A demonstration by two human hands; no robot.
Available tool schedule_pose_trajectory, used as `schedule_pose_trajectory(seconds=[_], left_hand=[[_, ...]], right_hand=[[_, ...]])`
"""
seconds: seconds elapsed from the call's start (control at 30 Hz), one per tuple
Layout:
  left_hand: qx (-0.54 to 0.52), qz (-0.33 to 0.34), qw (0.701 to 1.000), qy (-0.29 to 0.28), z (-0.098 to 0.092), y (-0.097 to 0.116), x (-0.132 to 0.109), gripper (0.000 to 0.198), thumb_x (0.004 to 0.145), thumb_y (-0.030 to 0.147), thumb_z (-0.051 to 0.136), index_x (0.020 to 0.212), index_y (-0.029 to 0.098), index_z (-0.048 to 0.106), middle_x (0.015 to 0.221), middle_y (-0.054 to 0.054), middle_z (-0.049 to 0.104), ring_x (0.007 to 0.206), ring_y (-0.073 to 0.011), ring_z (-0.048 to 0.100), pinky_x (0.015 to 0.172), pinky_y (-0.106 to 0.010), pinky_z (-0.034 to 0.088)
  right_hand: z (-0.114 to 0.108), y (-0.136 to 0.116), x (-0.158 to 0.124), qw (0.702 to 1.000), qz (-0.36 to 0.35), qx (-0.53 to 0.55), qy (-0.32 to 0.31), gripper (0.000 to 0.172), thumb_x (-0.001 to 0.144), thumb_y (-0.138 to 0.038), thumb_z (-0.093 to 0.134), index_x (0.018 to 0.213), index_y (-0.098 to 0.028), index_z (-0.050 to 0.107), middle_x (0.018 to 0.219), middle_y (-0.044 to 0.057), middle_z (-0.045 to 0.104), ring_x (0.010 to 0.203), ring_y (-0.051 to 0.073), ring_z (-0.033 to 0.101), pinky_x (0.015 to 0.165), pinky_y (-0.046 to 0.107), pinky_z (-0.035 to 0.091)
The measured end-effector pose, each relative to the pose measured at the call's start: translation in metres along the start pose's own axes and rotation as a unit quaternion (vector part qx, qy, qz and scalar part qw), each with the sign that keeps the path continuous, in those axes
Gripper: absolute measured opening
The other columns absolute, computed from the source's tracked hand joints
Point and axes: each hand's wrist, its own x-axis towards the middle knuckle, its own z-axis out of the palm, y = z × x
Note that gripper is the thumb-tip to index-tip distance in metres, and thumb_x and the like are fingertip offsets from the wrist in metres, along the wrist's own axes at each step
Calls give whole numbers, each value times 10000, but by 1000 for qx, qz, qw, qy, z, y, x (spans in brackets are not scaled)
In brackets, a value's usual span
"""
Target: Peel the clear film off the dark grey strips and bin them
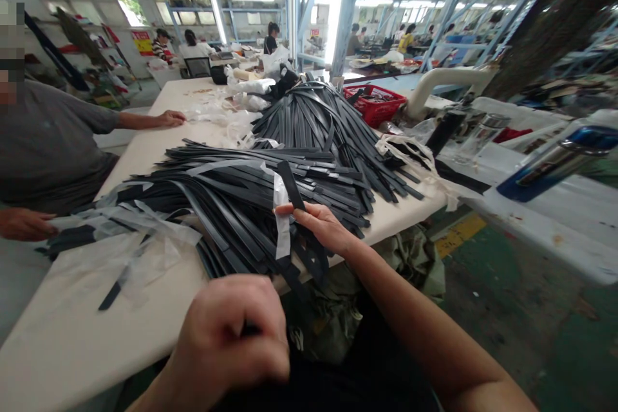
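My right hand (321, 225) pinches the end of a black strip (288, 181) that looks like leather or a similar flat material. A whitish translucent film strip (282, 235) hangs at the same fingers. Close to the camera, my left hand (234, 335) is curled into a fist, slightly blurred; whatever is inside it, if anything, is hidden. Beyond both hands lies a loose pile of black strips (241, 206) across the table (159, 283). A larger heap of black strips (309, 116) rises behind it.
At the left, a person in grey (53, 135) has both hands over the table. Loose film (159, 232) lies near the front left. A red basket (374, 103) stands behind the heap. A blue-and-steel flask (555, 164) and a white pipe (444, 80) are at the right.
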Motion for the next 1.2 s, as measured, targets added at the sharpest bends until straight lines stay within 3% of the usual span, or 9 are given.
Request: schedule_pose_trajectory(seconds=[0.13,0.27,0.4,0.6,0.7,0.8,0.93,1.07,1.2], left_hand=[[-15,84,995,49,19,-19,29,274,619,498,870,634,266,726,664,-27,668,602,-153,596,596,-260,512],[-87,-37,995,-27,28,-33,42,511,580,571,878,914,194,790,926,-96,762,716,-155,677,627,-217,540],[-131,-99,985,-54,38,-40,40,428,558,469,925,787,136,784,826,-96,762,645,-127,668,631,-206,545],[-183,-94,977,-48,51,-52,42,325,567,351,941,729,135,761,748,-56,738,631,-115,660,643,-201,546],[-234,-67,970,-16,54,-58,45,322,532,326,962,698,159,742,707,-19,725,632,-104,657,644,-189,555],[-284,-53,957,33,54,-61,49,332,510,303,973,691,186,720,714,10,735,643,-108,674,653,-201,581],[-298,-46,950,82,58,-63,56,276,580,260,943,714,167,719,772,-13,765,669,-125,701,657,-228,601],[-296,-35,950,92,66,-63,60,352,498,258,975,722,131,735,769,-33,770,683,-138,708,641,-227,602],[-288,-32,952,97,73,-64,62,392,447,270,991,712,128,740,745,-31,769,691,-137,708,640,-213,595]], right_hand=[[-3,-3,-11,999,-33,-28,-9,536,934,-598,531,1193,-170,721,927,36,677,826,175,604,714,273,478],[-3,-3,-19,996,-64,-58,-21,498,951,-565,515,1165,-174,738,1025,47,677,871,176,602,750,272,470],[-2,-2,-28,995,-66,-77,-23,495,966,-560,493,1146,-174,746,1004,49,691,881,188,607,771,284,471],[-3,5,-39,997,-35,-62,-6,541,939,-614,506,1140,-166,734,889,29,680,765,164,599,702,272,464],[-4,10,-53,998,-34,-27,48,552,948,-612,492,1192,-156,685,934,49,699,760,162,618,696,271,483],[-2,16,-82,994,-12,2,109,542,981,-614,410,1016,-155,696,903,66,719,660,144,634,653,263,495],[10,26,-132,992,64,-80,77,578,1011,-545,372,684,-156,648,617,14,627,455,101,520,496,221,387],[26,30,-161,974,72,-207,56,455,997,-367,414,638,-167,608,587,-3,571,544,119,540,564,225,368],[32,31,-163,954,70,-285,60,400,982,-345,422,649,-173,560,620,3,561,573,126,530,575,235,338]])
